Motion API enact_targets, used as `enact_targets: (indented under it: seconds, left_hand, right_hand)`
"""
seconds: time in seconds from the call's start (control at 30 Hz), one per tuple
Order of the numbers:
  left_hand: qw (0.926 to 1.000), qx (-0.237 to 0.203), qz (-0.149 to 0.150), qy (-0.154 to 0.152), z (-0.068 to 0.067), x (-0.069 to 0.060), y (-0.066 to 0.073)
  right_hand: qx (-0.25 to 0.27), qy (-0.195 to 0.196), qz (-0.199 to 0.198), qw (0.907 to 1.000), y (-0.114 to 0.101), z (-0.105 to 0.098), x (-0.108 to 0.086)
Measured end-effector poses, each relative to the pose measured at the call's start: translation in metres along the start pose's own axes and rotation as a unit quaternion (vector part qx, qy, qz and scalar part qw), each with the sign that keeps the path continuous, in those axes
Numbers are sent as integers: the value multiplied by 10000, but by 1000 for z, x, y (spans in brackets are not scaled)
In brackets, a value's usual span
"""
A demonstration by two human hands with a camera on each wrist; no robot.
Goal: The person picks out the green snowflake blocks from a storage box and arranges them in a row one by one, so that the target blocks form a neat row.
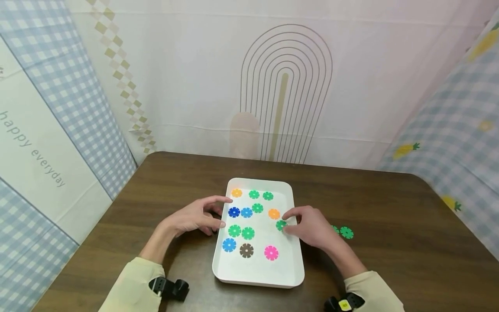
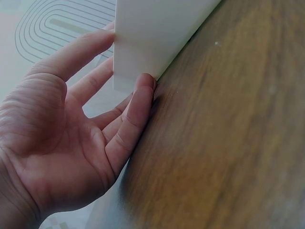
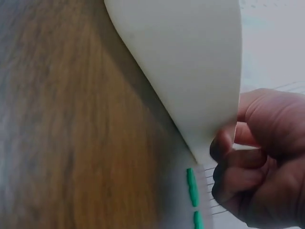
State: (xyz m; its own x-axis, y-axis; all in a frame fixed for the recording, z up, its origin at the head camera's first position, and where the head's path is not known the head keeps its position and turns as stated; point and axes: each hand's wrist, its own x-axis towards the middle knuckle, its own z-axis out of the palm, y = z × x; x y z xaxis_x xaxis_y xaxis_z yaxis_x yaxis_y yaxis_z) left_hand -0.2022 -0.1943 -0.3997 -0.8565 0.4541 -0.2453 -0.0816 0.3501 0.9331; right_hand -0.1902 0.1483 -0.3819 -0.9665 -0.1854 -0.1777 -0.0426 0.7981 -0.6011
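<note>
A white tray (image 1: pixel 259 273) holds several flat notched plastic discs. At its right side my right hand (image 1: pixel 312 227) reaches over the rim, thumb and index finger at opposite edges of a green notched disc (image 1: pixel 280 225), pinching it. The right wrist view shows that hand's other fingers (image 3: pixel 238 176) curled outside the tray wall (image 3: pixel 190 62); the disc is hidden there. My left hand (image 1: pixel 199 215) rests against the left rim with loosely bent fingers. In the left wrist view, fingertips (image 2: pixel 143 86) touch the tray's outer wall (image 2: pixel 152 38).
Two more green discs (image 1: pixel 346 232) lie on the brown wooden table (image 1: pixel 390 208) to the right, one partly behind my right wrist. In the tray are orange (image 1: pixel 274 213), blue (image 1: pixel 229 245), brown (image 1: pixel 246 250) and pink (image 1: pixel 271 252) discs. Patterned cloths hang around the table.
</note>
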Motion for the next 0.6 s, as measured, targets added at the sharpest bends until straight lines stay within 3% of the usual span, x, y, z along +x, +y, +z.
enact_targets:
  seconds: [0.17, 0.6]
  left_hand:
    - [10000, -32, 21, -29, 1, 2, 1]
    - [9999, 0, 107, -34, 2, 0, 0]
  right_hand:
    - [-652, -49, -69, 9978, -5, 2, -2]
    - [-576, -217, -44, 9981, -6, 3, 7]
